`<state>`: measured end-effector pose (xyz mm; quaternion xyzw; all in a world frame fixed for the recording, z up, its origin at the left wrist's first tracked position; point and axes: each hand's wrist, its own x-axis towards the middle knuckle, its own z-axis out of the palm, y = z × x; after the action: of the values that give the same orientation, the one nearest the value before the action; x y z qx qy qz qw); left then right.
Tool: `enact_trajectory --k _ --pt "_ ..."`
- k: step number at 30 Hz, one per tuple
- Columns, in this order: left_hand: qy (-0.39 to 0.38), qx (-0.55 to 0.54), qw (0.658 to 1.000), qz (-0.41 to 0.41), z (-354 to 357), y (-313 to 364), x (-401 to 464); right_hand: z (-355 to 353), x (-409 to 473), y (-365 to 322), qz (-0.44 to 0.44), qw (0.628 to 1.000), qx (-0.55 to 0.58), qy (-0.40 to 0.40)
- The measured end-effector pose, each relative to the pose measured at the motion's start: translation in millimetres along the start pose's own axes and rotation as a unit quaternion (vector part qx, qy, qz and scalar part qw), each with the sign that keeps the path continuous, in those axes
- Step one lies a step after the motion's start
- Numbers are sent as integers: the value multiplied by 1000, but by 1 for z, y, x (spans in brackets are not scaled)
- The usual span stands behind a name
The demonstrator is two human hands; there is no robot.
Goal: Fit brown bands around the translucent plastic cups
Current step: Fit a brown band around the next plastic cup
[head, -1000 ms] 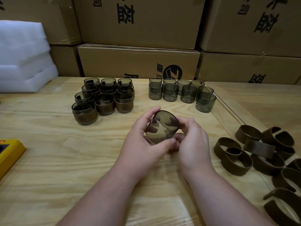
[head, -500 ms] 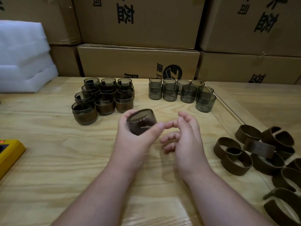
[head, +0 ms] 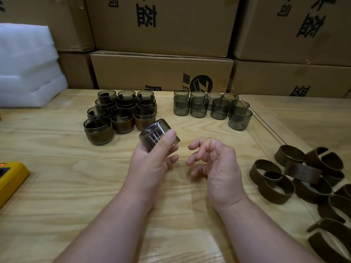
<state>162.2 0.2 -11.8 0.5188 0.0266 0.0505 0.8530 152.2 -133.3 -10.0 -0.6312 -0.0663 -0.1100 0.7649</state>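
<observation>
Cup [head: 158, 134] in left grip [head: 152, 160]; right grip [head: 214, 164] loosely curled, empty; loose bands [head: 303, 177] perhaps overlapping.

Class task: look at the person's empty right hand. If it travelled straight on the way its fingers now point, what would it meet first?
The right hand points its loosely curled fingers left, so it would probably first meet the left hand holding the translucent grey plastic cup; depth is uncertain.

Cardboard boxes [head: 161, 25], white foam [head: 26, 67], yellow device [head: 11, 179].
</observation>
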Motion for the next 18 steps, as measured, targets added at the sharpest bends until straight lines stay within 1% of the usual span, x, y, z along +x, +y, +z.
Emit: enact_trajectory --k 5,8,10,14,15,18 --pt "2 -53 998 -30 3 5 -2 -1 1 1 10 999 -33 7" --pt "-15 -79 996 -48 2 2 -1 -1 2 1 31 998 -35 35" --pt "-21 -39 998 -36 2 -2 0 -2 3 2 27 997 -39 58" --pt "-54 94 994 32 4 -8 -3 -6 4 6 10 996 -49 78" --pt "-66 110 991 46 4 -9 -4 -6 5 6 10 995 -45 84" --pt "-90 109 987 71 5 -9 -5 -6 6 5 8 994 -38 104"
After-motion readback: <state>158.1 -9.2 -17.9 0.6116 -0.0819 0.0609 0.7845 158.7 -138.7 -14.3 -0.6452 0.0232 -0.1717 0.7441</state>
